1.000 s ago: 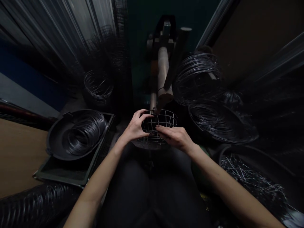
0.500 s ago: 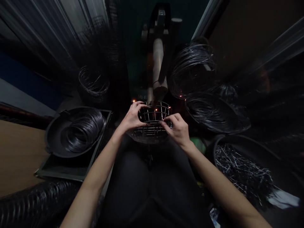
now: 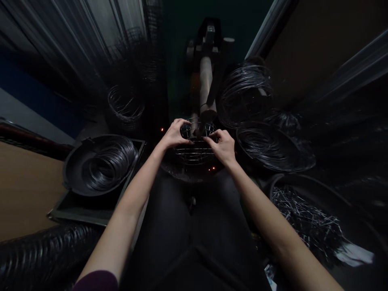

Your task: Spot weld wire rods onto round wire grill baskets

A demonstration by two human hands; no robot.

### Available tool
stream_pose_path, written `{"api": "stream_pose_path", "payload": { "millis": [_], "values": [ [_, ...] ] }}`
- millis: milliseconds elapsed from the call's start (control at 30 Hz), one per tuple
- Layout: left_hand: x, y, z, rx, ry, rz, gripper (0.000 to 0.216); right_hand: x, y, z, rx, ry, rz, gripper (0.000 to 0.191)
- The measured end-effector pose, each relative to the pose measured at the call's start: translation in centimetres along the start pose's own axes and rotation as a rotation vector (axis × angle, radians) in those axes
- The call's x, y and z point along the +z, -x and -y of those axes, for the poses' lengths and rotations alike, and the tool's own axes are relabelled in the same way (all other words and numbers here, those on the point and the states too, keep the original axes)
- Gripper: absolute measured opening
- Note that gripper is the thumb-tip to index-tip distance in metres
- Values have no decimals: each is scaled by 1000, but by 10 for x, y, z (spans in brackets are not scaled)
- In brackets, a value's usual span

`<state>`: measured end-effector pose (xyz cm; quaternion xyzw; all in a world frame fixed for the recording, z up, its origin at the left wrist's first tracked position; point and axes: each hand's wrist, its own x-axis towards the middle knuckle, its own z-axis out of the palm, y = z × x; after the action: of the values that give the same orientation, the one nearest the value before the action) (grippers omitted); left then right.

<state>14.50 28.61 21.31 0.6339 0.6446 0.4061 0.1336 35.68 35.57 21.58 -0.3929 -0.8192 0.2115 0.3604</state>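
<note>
A round wire basket frame (image 3: 194, 151) of thin metal rods sits in the middle, under the tip of a welding machine arm (image 3: 206, 91). My left hand (image 3: 175, 134) grips the frame's left rim. On the right rim my right hand (image 3: 222, 146) pinches the wire. A few orange sparks glow beside and below the frame. The machine's lower electrode touches the frame's top ring between my hands.
A dark pan of coiled wire rings (image 3: 104, 165) lies in a tray at the left. More wire hoops (image 3: 245, 95) hang and lie at the right. A basin of short cut wires (image 3: 306, 220) is at lower right. A stack of rings (image 3: 45, 258) fills the lower left.
Both hands and the frame have moved away from me, up under the machine arm. The right hand went from lying on the frame's near side to gripping its rim. Sparks have appeared.
</note>
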Motion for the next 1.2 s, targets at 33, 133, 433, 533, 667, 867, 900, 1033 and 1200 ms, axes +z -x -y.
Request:
{"api": "stream_pose_path", "payload": {
  "millis": [33, 133, 433, 533, 667, 867, 900, 1033, 1200],
  "values": [
    [-1, -2, 1, 7, 6, -3, 73, 0, -4, 1, 11, 16, 15, 32],
    [2, 7, 12, 26, 66, -53, 83, -12, -1, 2, 21, 10, 10, 36],
    [34, 74, 63, -292, 481, -112, 127, -94, 145, -34, 179, -90, 208, 35],
    [28, 78, 53, -234, 436, -198, 122, -86, 191, -64, 74, -157, 362, 27],
    [9, 90, 25, -64, 302, -187, 106, -78, 193, -64, 142, -330, 349, 24],
    [1, 95, -27, 63, -75, -41, 74, -71, 101, 17, 240, -412, 602, 42],
    [2, 93, -33, 75, -127, -11, 69, -66, 86, 25, 232, -405, 666, 41],
    [8, 87, -41, 138, -217, 63, 58, -42, 52, 31, 58, -149, 638, 29],
    [13, 83, -35, 121, -138, 56, 66, -38, 59, 28, -399, 390, 595, 29]
  ]
}}
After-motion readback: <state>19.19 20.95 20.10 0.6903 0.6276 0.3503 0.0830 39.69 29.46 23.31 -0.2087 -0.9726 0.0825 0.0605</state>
